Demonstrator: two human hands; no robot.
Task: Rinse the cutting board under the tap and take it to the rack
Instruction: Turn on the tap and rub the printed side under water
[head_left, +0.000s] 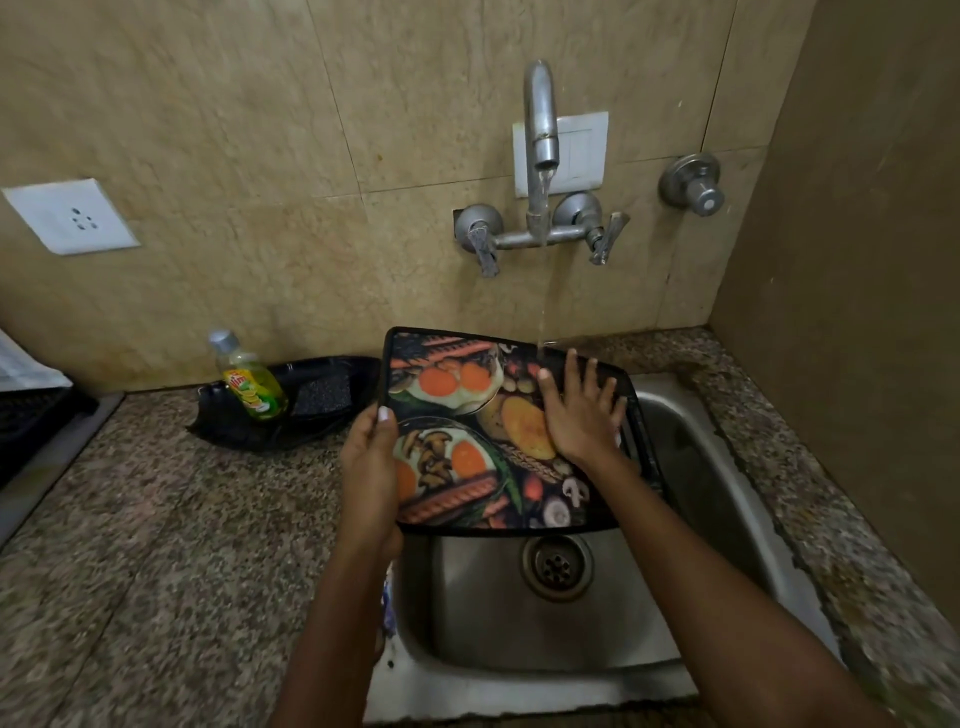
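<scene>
The beige stone-tiled wall (260, 130) rises beyond both hands. Below and to the left of the left hand spreads the speckled brown granite desk (156, 545). Set into it, directly under and to the right of the hands, is the rectangular stainless-steel sink (701, 493), its round drain (557, 567) showing just below the board.

The black-rimmed rectangular cutting board printed with fried eggs, mushrooms, sausages and vegetables (467, 441) is held tilted above the sink, its far corner under the running water. The left hand (370, 467) grips the board's left edge, thumb curled over the printed face. The right hand (579, 410) lies flat on the board's right part, fingers straight and spread wide, holding nothing.

Above the right hand, the curved grey metal wall tap (540, 156) with two lever handles pours a thin stream that lands just beyond the fingertips. Behind its spout is a white switch plate (587, 150); a round metal valve (693, 182) sits further right.

Left of the left hand, a black plastic tray (332, 366) holds a dark scrub pad (322, 393) and a clear bottle of yellow-green dish liquid with a silver cap (252, 384); its red-and-yellow label is too blurred to read. Far left, a white wall socket (70, 215) is mounted.
</scene>
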